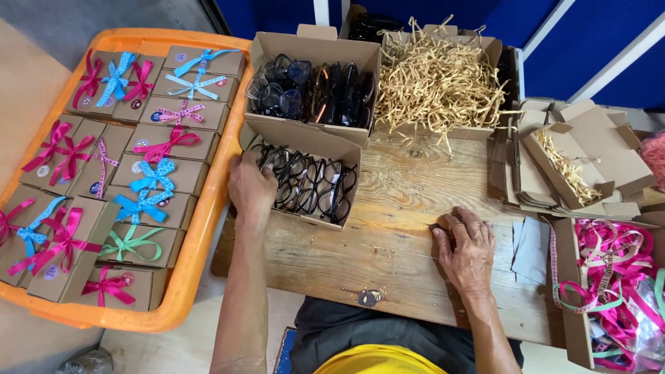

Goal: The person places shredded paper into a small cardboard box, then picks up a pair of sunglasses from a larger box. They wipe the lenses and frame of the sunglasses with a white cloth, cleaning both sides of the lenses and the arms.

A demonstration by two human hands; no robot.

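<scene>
Cardboard, brown, in several forms about a bare wooden worktop [409, 208]. Left hand [251, 187]: fingers curled over the near left edge of an open cardboard box of black-framed glasses [312, 183], apparently steadying it or reaching in; whether it grips a pair cannot be told. Right hand [465, 249]: released, lying flat and palm down on the boards, well to the right of that box, holding nothing. Beyond the left hand: a second, larger box of dark glasses [312, 86], stacked upright in rows, probably so that a pair can be lifted out singly. Beyond the right hand: a carton of tan paper shred [436, 79], loose strands spilling over its rim onto the wood. Right of the right hand: a pile of flat and half-folded small cardboard boxes [554, 138], one [571, 166] open with a bed of shred already in it; just beside them a grey card piece [532, 246]. Further right and nearer: an open box of pink, tan and green ribbon [609, 277], tangled. Left of the left hand, off the worktop edge: an orange plastic tray [187, 277] packed with closed small boxes, each tied with a bow in pink, blue or green [149, 176] and bearing a round sticker, laid side by side in rows so none crushes another's bow.
</scene>
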